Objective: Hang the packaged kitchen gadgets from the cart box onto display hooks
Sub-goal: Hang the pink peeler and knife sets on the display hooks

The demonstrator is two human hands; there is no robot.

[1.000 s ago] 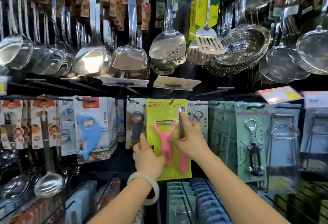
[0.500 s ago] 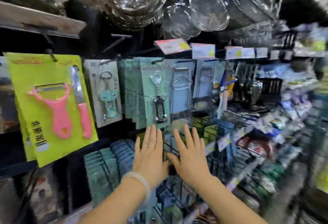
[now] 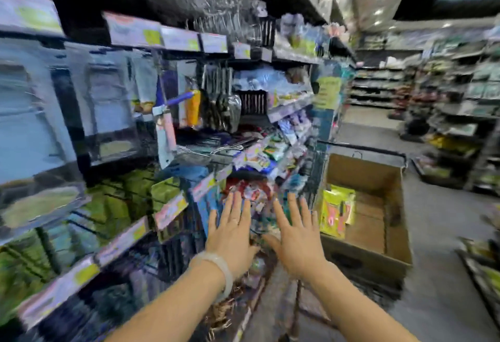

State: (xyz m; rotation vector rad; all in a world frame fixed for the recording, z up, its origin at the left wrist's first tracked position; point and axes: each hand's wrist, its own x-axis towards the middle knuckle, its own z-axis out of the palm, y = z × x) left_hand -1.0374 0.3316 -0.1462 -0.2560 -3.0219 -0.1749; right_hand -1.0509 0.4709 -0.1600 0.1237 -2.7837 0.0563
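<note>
Mostly the view is smeared with blur, yet both hands read clearly: the left hand (image 3: 232,233) and the right hand (image 3: 296,236) are stretched forward side by side, palms down, fingers spread flat — neither has hold of anything. A pale bracelet (image 3: 223,274) circles the left wrist. Low on the right stands an open cardboard box (image 3: 378,238), apart from the right hand and just beyond it. Inside it, leaning against the near-left wall, are yellow-green packs (image 3: 336,211) with pink tools showing on the front; what the tools are cannot be told through the blur. The rest of the box floor is bare cardboard. A dark cart bar (image 3: 373,152) runs across behind the box's far edge. To the left, shelves (image 3: 113,244) with price tags on their edges run away down the aisle, hung and stacked with packaged goods too blurred to name. More shelving (image 3: 465,92) lines the far right side of the aisle, with grey floor (image 3: 443,228) between.
</note>
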